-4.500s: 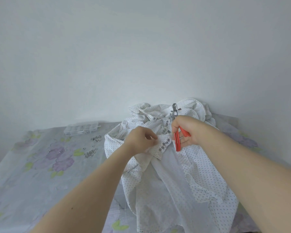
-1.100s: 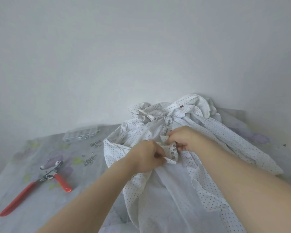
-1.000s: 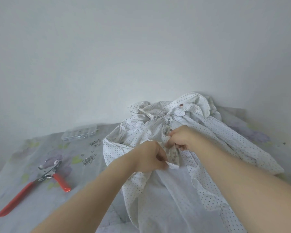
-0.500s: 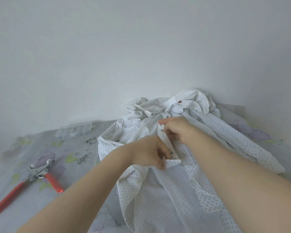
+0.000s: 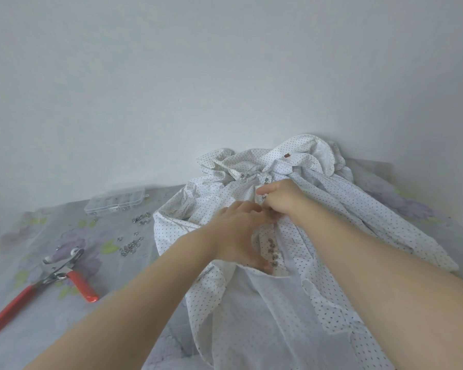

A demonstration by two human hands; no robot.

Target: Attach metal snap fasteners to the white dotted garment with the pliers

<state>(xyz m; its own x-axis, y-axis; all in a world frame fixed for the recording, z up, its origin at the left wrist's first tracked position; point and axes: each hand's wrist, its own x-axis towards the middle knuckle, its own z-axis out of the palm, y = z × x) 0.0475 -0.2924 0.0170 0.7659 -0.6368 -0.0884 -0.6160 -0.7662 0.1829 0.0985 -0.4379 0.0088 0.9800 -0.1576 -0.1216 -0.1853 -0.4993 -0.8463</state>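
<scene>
The white dotted garment (image 5: pixel 318 276) lies bunched on the table, its upper part heaped against the wall. A row of metal snaps (image 5: pixel 273 253) runs down its front strip. My left hand (image 5: pixel 238 236) grips that strip, thumb pressed at the lower end of the snap row. My right hand (image 5: pixel 280 198) pinches the same strip higher up, fingers closed on the cloth. The red-handled pliers (image 5: pixel 46 284) lie on the table at the left, apart from both hands. Loose snap fasteners (image 5: pixel 130 245) are scattered between the pliers and the garment.
A clear plastic compartment box (image 5: pixel 115 202) sits at the back left near the wall. More loose snaps (image 5: pixel 141 218) lie just in front of it. The table is covered by a flowered cloth (image 5: pixel 64 329). The wall stands close behind the garment.
The pliers went from my right hand to the table at the left. Both hands now hold the snap strip; my right hand has slid farther up it, and my left lower.
</scene>
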